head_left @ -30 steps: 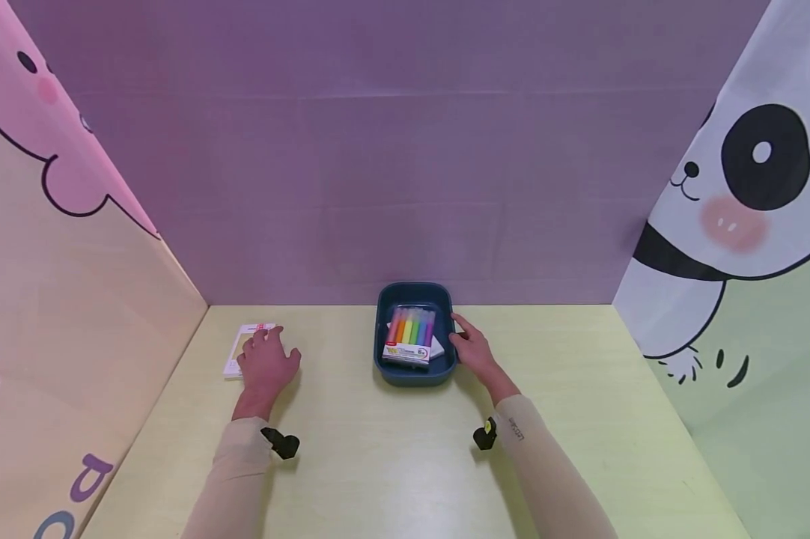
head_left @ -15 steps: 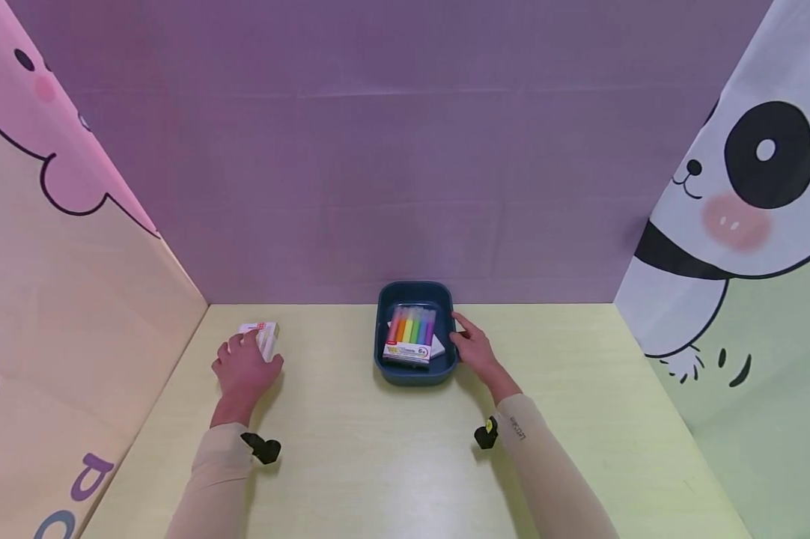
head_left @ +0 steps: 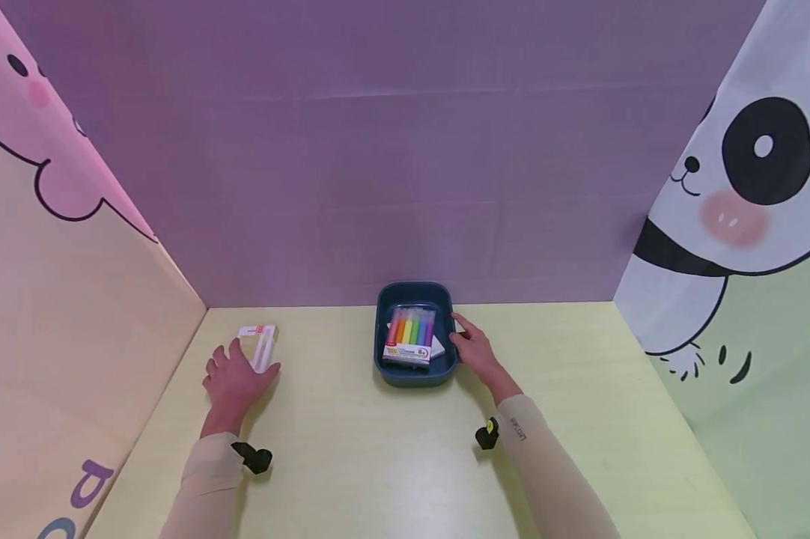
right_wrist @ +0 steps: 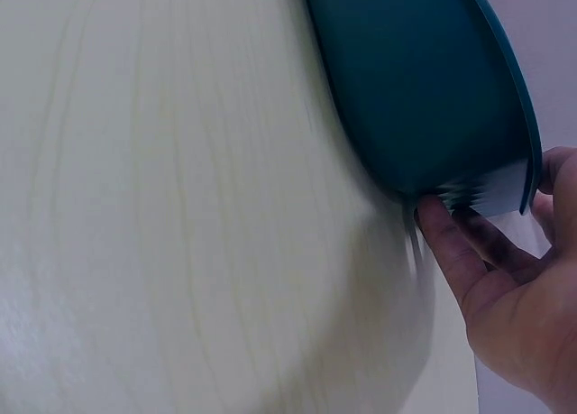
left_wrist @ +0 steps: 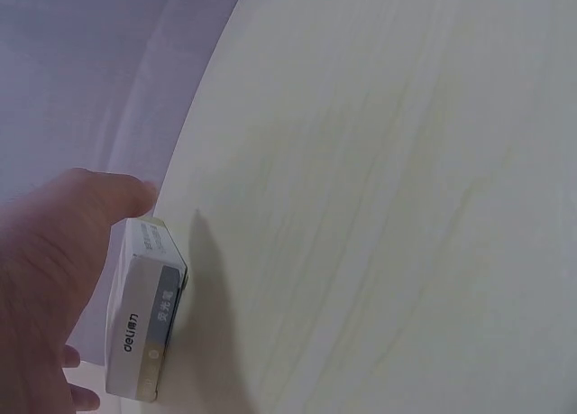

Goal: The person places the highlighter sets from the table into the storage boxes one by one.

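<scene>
At the left of the table, a white flat box [head_left: 263, 350] of highlighter pens lies under and beside my left hand [head_left: 233, 380]. In the left wrist view, the thumb [left_wrist: 135, 196] extends above the box's end, with other fingertips on its far side. Whether any finger touches the box I cannot tell. A dark blue tray [head_left: 415, 380] holds a packet of coloured markers [head_left: 410, 337] over a white item [head_left: 437, 347], mostly hidden. My right hand [head_left: 477, 352] touches the tray's right side from outside. In the right wrist view, its fingertips [right_wrist: 433, 214] rest low against the wall.
The pale wooden table [head_left: 371, 449] meets a purple back panel [head_left: 405, 165]. A cartoon panel [head_left: 75, 299] borders the left side and a panda panel [head_left: 748, 299] the right. The tray stands close to the back edge.
My left hand has drawn back toward the near left, uncovering more of the white box, which shows no clear shift. The right hand and the tray have stayed in place.
</scene>
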Available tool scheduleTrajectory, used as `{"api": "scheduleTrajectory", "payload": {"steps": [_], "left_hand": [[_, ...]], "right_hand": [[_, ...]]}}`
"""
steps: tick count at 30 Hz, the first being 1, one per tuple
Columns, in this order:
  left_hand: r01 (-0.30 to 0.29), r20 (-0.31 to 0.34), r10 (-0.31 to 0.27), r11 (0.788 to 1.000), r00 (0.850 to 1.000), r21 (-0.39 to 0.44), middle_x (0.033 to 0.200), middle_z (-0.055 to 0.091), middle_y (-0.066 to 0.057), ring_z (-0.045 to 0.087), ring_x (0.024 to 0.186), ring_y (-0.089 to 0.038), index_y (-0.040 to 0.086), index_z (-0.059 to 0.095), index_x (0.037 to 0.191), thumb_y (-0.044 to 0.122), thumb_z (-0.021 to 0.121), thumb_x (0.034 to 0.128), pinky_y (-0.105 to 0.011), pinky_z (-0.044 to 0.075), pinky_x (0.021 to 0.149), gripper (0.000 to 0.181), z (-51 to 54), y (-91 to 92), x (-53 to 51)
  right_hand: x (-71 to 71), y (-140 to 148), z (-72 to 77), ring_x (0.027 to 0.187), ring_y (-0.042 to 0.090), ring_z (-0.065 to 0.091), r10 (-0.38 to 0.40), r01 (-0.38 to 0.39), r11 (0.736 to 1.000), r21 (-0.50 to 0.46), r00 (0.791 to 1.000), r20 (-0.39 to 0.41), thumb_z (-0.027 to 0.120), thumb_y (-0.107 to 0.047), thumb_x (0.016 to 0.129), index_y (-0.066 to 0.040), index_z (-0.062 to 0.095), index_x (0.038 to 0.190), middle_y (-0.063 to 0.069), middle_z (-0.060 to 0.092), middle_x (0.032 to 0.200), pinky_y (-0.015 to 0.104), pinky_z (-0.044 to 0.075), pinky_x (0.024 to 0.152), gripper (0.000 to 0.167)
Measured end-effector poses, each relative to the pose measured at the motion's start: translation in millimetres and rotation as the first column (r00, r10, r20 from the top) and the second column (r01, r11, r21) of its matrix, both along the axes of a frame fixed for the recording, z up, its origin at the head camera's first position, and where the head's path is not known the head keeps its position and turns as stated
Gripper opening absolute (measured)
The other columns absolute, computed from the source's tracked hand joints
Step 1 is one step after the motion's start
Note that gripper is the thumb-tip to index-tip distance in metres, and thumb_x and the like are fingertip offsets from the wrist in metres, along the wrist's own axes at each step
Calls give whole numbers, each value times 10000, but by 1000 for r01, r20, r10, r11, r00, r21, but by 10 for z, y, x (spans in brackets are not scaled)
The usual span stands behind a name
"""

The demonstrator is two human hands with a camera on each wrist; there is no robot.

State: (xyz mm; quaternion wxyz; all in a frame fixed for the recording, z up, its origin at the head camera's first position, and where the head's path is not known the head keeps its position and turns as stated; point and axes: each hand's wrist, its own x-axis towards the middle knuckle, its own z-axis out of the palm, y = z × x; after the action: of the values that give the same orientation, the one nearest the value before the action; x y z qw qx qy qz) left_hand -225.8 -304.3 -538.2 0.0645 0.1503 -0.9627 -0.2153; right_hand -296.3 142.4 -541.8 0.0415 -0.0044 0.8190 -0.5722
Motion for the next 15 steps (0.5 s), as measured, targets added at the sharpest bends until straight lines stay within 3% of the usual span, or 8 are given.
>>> {"api": "scheduleTrajectory", "payload": {"steps": [7, 15], "left_hand": [[-42, -29, 43, 998, 999, 43, 1400, 235, -396, 308, 1178, -593, -63, 57, 1497, 521, 692, 797, -690, 335, 887, 1111, -20, 2, -24], [-93, 58, 87, 990, 994, 102, 1363, 254, -396, 321, 1132, -561, -79, 22, 1490, 554, 652, 817, -648, 346, 901, 1119, -104, -5, -2]], "right_hand": [[-21, 31, 11, 820, 237, 556, -1, 1, 1000, -22, 1000, 3, 514, -188, 995, -216, 440, 1476, 176, 601, 1071, 279, 488, 625, 488], [10, 20, -5, 756, 213, 555, 3, -2, 999, -43, 1000, 19, 515, -176, 997, -208, 428, 1483, 177, 602, 1043, 270, 490, 613, 495]]}}
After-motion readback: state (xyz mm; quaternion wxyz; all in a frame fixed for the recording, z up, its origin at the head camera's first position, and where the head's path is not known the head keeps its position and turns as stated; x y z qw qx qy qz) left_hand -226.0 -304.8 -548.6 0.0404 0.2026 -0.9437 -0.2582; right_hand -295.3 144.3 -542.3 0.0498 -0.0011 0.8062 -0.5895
